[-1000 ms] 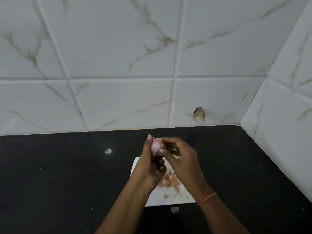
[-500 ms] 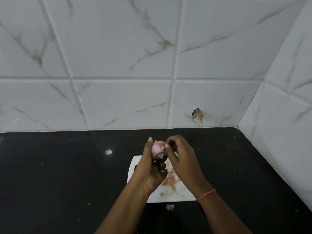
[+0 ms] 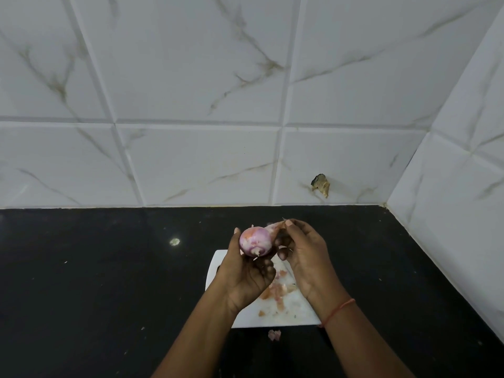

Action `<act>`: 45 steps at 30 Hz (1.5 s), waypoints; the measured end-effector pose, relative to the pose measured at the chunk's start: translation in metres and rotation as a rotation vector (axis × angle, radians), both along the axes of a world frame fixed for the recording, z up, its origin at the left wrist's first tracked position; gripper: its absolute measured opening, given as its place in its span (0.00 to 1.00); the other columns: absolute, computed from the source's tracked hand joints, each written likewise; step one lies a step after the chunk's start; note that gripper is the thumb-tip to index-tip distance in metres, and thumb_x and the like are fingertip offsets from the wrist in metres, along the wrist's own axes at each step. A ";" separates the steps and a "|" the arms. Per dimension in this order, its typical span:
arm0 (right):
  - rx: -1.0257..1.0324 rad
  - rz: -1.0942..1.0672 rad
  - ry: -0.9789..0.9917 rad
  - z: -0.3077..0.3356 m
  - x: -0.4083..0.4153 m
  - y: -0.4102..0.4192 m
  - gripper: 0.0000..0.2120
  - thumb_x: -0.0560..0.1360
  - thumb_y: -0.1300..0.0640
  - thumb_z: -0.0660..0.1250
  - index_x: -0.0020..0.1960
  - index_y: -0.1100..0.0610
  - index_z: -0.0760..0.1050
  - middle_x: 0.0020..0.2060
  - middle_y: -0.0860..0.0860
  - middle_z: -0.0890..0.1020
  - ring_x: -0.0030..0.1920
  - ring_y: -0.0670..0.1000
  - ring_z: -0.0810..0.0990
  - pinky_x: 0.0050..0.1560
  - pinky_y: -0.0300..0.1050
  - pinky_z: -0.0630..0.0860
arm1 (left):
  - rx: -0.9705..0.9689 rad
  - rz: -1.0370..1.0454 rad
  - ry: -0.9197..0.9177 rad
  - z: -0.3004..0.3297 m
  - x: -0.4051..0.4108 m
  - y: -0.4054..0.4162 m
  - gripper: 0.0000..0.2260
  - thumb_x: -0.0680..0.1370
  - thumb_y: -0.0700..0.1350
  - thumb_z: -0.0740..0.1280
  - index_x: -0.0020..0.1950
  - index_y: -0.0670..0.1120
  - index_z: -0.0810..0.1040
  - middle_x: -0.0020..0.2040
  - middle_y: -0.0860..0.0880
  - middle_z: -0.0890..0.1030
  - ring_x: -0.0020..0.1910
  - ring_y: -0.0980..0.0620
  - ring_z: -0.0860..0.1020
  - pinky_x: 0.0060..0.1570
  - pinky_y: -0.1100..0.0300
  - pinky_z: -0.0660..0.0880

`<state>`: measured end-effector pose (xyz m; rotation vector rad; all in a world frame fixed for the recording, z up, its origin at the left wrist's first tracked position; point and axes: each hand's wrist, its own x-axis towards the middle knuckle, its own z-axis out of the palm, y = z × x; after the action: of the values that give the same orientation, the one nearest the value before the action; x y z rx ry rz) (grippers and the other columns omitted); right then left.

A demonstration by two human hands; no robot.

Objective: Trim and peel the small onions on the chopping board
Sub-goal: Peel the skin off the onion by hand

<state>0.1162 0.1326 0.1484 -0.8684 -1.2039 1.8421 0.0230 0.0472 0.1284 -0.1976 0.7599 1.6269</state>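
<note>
Left hand (image 3: 245, 276): a small onion (image 3: 255, 241) is gripped in its curled fingers, the thumb laid up the onion's left side; it is held above the far edge of the chopping board (image 3: 300, 312).
Right hand (image 3: 306, 255): a strip of skin (image 3: 275, 227) is pinched between thumb and fingertip at the onion's upper right, the strip remaining joined to the onion; the other fingers are curled loosely beneath.
Onion: it is held in the air, clear of the board, partly peeled, purple-white with a pale root stub turned toward the camera.
Chopping board: a white board is laid flat on the black counter (image 3: 95, 282), mostly covered by the wrists; its near edge and rounded far-left corner are seen. Peelings (image 3: 276, 291) are scattered on it between the two hands.
Stray piece (image 3: 274, 335): one scrap is left on the counter just off the board's near edge.
Open room: wide bare counter is seen to the left and to the right of the board.
Limits: the counter is closed at the back by a tiled wall (image 3: 191, 105) and at the right by a second tiled wall meeting it in a corner.
Wrist: a red thread band (image 3: 339, 309) is worn on the right wrist.
</note>
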 end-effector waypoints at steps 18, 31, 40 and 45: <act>-0.266 0.050 0.142 0.004 -0.003 -0.001 0.07 0.79 0.65 0.63 0.51 0.68 0.77 0.41 0.64 0.84 0.42 0.59 0.85 0.45 0.48 0.84 | 0.032 0.044 0.270 -0.021 -0.006 0.011 0.27 0.79 0.64 0.63 0.57 0.39 0.80 0.37 0.44 0.75 0.31 0.53 0.73 0.31 0.60 0.75; -0.403 -0.034 0.296 -0.003 0.005 0.004 0.08 0.78 0.64 0.65 0.54 0.68 0.76 0.44 0.65 0.83 0.43 0.58 0.85 0.46 0.48 0.84 | 0.020 0.079 -0.025 -0.023 -0.009 0.004 0.34 0.80 0.67 0.55 0.62 0.38 0.79 0.47 0.40 0.83 0.36 0.50 0.78 0.40 0.59 0.74; 0.210 0.049 -0.065 -0.006 0.004 -0.005 0.21 0.70 0.60 0.76 0.60 0.52 0.75 0.51 0.55 0.82 0.52 0.50 0.83 0.52 0.44 0.81 | -0.006 0.136 0.008 -0.020 -0.011 0.004 0.30 0.81 0.64 0.59 0.60 0.37 0.78 0.46 0.39 0.81 0.40 0.47 0.79 0.46 0.57 0.76; 0.658 0.087 -0.439 -0.017 -0.007 -0.018 0.18 0.70 0.53 0.76 0.59 0.48 0.77 0.54 0.45 0.78 0.54 0.43 0.79 0.52 0.33 0.78 | 0.003 0.095 0.120 -0.017 -0.010 0.002 0.27 0.83 0.60 0.57 0.64 0.37 0.79 0.53 0.38 0.84 0.47 0.46 0.83 0.51 0.55 0.77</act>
<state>0.1091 0.1148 0.1312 -0.8545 -1.9931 1.1973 0.0132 0.0492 0.1112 -0.1362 0.8508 1.7418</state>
